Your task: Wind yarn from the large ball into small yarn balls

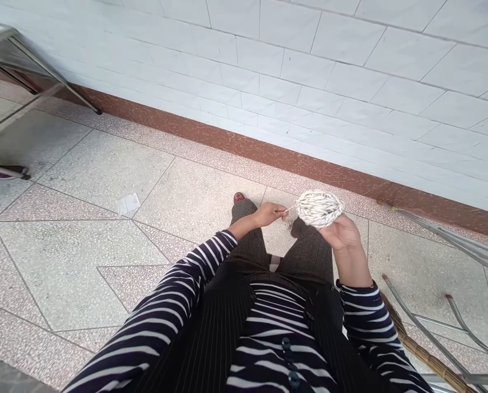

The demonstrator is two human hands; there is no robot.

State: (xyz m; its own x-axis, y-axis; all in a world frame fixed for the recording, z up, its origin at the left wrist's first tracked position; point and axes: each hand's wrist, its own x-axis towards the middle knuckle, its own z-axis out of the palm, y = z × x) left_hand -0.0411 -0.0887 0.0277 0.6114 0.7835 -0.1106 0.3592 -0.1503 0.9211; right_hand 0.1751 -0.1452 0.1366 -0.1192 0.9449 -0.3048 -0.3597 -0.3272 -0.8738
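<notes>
A rounded bundle of thick white yarn (pixel 320 208), with plaited-looking strands and darker flecks, sits above my lap. My right hand (pixel 342 233) is closed on its lower right side, with some fingers hidden behind it. To the left of the bundle, my left hand (pixel 272 214) pinches a thin pale strand (pixel 290 208) that runs toward the yarn. The strand is too fine to make out clearly where it meets the bundle. Both hands are held over my knees, apart from each other.
A metal-framed table (pixel 47 65) stands at the upper left, by the tiled wall (pixel 268 65). A white scrap (pixel 128 204) lies on the speckled floor (pixel 76 278). At the lower right are metal tube legs (pixel 416 311) and a straw broom (pixel 426 352).
</notes>
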